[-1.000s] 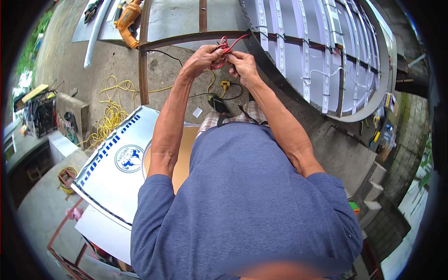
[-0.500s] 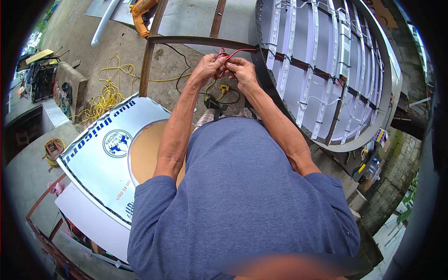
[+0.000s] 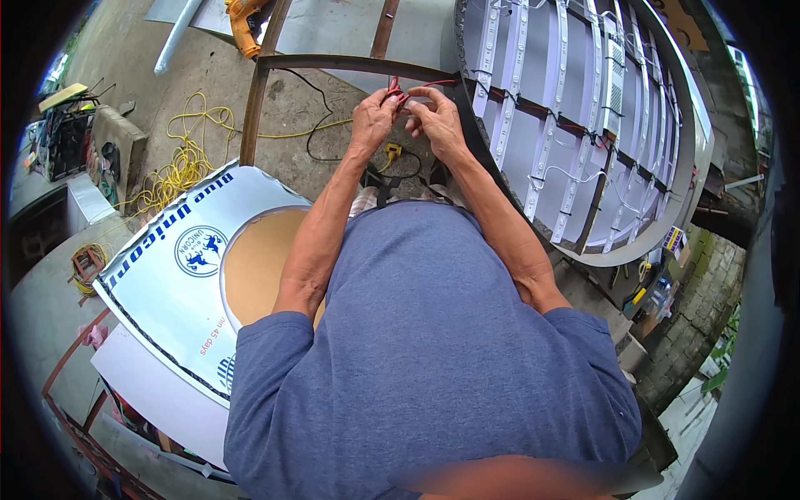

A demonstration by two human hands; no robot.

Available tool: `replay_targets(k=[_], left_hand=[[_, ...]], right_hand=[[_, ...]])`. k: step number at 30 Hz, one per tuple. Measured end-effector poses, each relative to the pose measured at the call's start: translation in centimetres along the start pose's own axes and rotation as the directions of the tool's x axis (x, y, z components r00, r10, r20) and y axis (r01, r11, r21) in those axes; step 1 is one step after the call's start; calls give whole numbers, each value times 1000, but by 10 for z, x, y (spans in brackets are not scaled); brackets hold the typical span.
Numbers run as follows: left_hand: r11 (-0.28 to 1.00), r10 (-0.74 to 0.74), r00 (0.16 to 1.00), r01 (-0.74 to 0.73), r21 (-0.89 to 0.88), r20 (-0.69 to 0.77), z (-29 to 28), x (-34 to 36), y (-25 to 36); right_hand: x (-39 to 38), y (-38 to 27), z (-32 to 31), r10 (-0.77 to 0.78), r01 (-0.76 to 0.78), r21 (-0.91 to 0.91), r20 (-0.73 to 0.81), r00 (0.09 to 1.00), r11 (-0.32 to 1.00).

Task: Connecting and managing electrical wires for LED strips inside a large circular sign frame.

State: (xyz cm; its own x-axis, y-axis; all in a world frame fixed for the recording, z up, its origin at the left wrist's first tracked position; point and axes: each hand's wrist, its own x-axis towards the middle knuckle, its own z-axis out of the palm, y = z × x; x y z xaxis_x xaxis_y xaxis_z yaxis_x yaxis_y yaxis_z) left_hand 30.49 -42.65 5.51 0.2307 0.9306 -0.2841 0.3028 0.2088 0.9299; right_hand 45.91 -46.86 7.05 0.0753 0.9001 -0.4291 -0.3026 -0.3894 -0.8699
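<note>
Pinched in my left hand (image 3: 374,121) is a small bundle of red and black electrical wire (image 3: 395,88), its loops standing up above the fingertips. My right hand (image 3: 439,125) is curled close beside it, thumb and forefinger at the wire and the lower fingers loosely bent. From the bundle a red lead runs right, past my right hand, to a large round light box (image 3: 492,179). Inside that box, rows of white LED strips (image 3: 511,87) are joined by white and red wires. The exact grip of my right fingertips is partly hidden.
A rusty metal frame (image 3: 350,62) stands just beyond my hands. A yellow-orange power tool (image 3: 243,25) lies far left, near a tangled yellow cord (image 3: 187,162). To my left is a printed white sheet (image 3: 158,275) with a round tan panel (image 3: 262,258). A yellow plug (image 3: 392,152) is below.
My right hand has loosened and shifted slightly right, its lower fingers opening from the bundle. My left hand keeps hold of the wires. The whole view has shifted slightly.
</note>
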Motion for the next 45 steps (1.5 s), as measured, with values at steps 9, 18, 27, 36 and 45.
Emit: replay_targets(k=[9,18,27,36,45], left_hand=[[971,110,993,-118,208,53,15,-2,-5],[993,116,977,-118,3,180,-1,2,14],[943,145,983,-103,-316,113,5,14,29],[856,96,995,-101,-507,-36,17,25,24],[837,78,997,-67,-543,-3,14,22,16]], right_hand=[[19,-8,-2,-169,172,-100,34,985,980],[22,-15,2,-325,276,-305,-125,937,912],[13,-48,2,-353,313,-317,-75,933,895],[11,-42,-6,-304,303,32,11,953,952],[8,-42,1,-216,222,58,-91,972,973]])
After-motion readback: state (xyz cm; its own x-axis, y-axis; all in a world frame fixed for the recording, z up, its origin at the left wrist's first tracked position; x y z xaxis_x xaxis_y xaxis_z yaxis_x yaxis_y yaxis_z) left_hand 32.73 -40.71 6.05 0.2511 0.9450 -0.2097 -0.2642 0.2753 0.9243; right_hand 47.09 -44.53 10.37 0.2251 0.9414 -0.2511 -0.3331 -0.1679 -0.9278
